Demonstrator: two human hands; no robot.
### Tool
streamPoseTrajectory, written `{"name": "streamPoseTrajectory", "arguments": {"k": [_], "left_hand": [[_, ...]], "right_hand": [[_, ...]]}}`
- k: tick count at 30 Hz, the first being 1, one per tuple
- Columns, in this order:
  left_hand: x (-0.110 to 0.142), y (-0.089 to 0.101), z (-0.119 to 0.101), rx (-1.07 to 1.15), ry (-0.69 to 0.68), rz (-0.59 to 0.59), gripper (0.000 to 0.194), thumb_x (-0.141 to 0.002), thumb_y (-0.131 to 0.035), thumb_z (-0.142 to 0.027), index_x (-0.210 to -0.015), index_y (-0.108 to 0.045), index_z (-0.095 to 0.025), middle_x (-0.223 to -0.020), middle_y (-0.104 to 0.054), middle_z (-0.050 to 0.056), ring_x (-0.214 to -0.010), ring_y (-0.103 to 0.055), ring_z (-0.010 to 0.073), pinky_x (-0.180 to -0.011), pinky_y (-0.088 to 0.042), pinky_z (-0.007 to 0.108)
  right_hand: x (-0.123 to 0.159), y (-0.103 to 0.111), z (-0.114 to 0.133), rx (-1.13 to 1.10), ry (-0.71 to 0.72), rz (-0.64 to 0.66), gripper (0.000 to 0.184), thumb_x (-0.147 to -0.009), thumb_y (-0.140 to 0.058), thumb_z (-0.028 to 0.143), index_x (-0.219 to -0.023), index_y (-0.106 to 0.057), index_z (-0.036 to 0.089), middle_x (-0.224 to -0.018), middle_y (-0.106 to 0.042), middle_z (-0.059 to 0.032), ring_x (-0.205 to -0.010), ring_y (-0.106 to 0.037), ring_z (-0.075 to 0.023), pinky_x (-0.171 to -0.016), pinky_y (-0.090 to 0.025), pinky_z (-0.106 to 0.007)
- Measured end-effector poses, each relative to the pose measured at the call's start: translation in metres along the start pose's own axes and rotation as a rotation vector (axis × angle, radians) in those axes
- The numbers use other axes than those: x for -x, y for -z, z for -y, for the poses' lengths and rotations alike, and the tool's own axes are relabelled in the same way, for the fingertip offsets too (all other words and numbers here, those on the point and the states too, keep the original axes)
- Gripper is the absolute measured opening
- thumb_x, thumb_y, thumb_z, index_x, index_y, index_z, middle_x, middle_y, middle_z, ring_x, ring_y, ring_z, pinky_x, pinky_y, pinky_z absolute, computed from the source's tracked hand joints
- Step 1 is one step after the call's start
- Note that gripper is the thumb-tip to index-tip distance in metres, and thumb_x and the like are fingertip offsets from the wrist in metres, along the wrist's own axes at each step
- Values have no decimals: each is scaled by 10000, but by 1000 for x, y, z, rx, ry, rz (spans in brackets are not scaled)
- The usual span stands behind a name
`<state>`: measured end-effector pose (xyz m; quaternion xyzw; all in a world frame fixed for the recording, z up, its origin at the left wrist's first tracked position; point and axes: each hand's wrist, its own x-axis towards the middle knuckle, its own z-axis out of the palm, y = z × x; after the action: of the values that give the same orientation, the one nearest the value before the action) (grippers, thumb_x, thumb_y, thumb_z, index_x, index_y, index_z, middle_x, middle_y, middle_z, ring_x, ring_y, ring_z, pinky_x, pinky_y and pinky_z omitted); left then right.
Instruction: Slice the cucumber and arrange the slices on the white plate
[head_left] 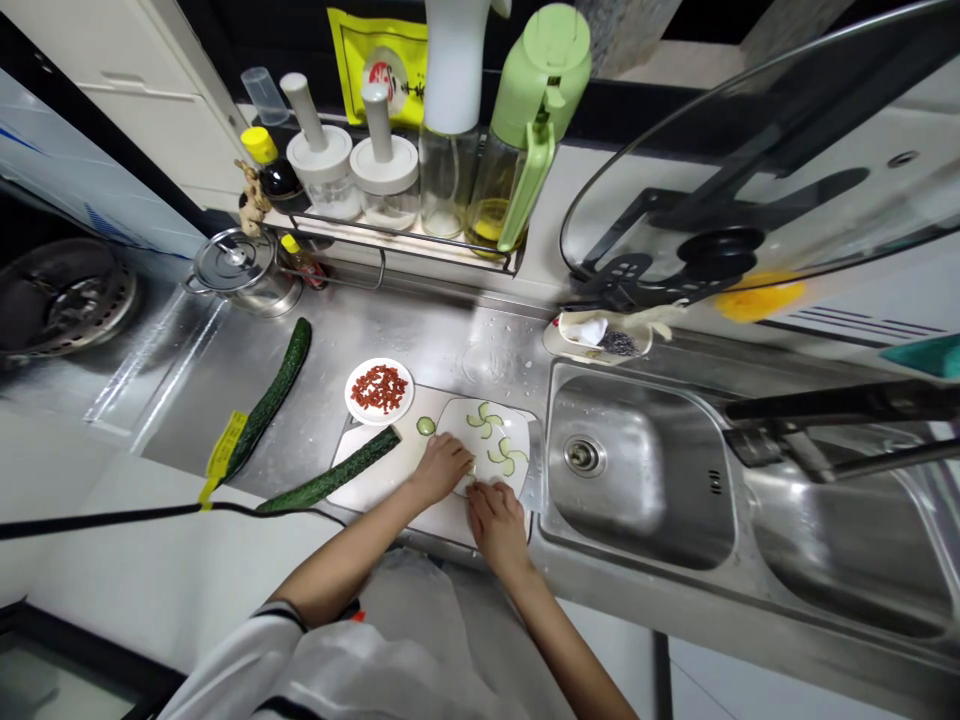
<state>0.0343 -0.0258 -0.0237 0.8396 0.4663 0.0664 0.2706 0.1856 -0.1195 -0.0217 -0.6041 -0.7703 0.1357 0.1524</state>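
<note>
A white square plate (459,420) rests on the cutting board (352,478). Thin cucumber slices form two pinwheels on it, an upper pinwheel (485,420) and a lower pinwheel (508,457). At the plate's near left side, my left hand (442,467) has its fingers closed on a small pale cucumber slice (471,468). My right hand (498,522) is at the near edge, fingers curled together close to that slice; what they pinch is hidden. A cut cucumber piece (426,426) lies left of the plate, and a cut cucumber (337,478) lies partly on the board.
Behind the board stands a white dish of chopped red bits (379,391). A whole cucumber (274,395) with a yellow tag (227,445) lies left. The sink (637,470) is at right, a lidded pot (244,270) at back left, and a seasoning rack (405,238) at the back.
</note>
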Motion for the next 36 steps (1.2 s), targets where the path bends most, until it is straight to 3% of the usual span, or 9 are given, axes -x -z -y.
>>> {"name": "streamPoseTrajectory", "arguments": {"k": [15, 25, 29, 36], "left_hand": [[5, -16, 0, -47, 72, -50, 155, -891, -530, -267, -974, -651, -217, -984, -582, 78, -1020, -433, 229, -877, -315, 398], [7, -9, -3, 29, 101, -49, 192, -906, -500, -281, -966, -672, -218, -991, -592, 76, -1017, -439, 223, -881, -323, 394], [9, 0, 0, 49, 114, -129, 219, -921, -465, -276, -966, -670, -212, -980, -608, 73, -992, -468, 214, -871, -331, 377], [12, 30, 21, -136, 411, -318, 247, -899, -456, -219, -1051, -651, -223, -1054, -614, 102, -990, -470, 252, -794, -325, 382]], "right_hand": [[7, 0, -3, -15, -2, 18, 274, -910, -480, 241, -1107, -670, 249, -1117, -659, -53, -1047, -466, -250, -832, -385, -373], [6, 2, -3, -1, 20, 9, 283, -915, -467, 258, -1116, -666, 255, -1108, -657, -65, -1114, -457, -262, -866, -392, -398], [4, 7, -3, -29, 9, 8, 290, -913, -467, 254, -1131, -658, 258, -1125, -654, -54, -1100, -464, -255, -881, -393, -400], [1, 11, -4, -63, -29, -12, 271, -910, -478, 259, -1106, -665, 247, -1108, -659, -49, -1090, -461, -263, -847, -386, -387]]}}
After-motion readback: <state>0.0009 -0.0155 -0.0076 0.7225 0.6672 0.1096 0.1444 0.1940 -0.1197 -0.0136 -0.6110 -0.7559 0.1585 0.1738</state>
